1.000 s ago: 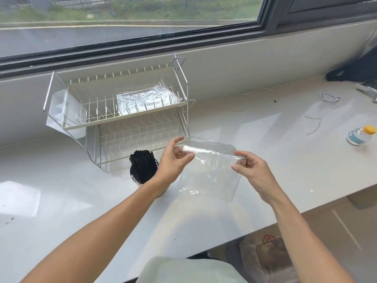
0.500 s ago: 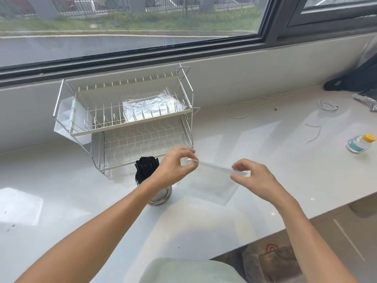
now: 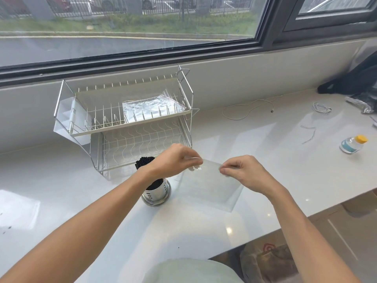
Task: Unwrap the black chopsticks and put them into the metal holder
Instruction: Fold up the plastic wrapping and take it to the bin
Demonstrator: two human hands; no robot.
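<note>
I judge the task all but done: black chopsticks (image 3: pixel 144 161) stand in the perforated metal holder (image 3: pixel 156 193), my left hand (image 3: pixel 175 160) and right hand (image 3: pixel 243 173) pinching the empty clear plastic wrapper (image 3: pixel 212 187) above the white surface (image 3: pixel 265 160)

Open counter (image 3: pixel 275 160) right of the metal holder (image 3: pixel 156 194) and toward the near edge. Behind the holder, blocked by the dish rack (image 3: pixel 130 123). Far right, hemmed by bottle (image 3: pixel 353 144) and cables (image 3: pixel 247 111).
</note>
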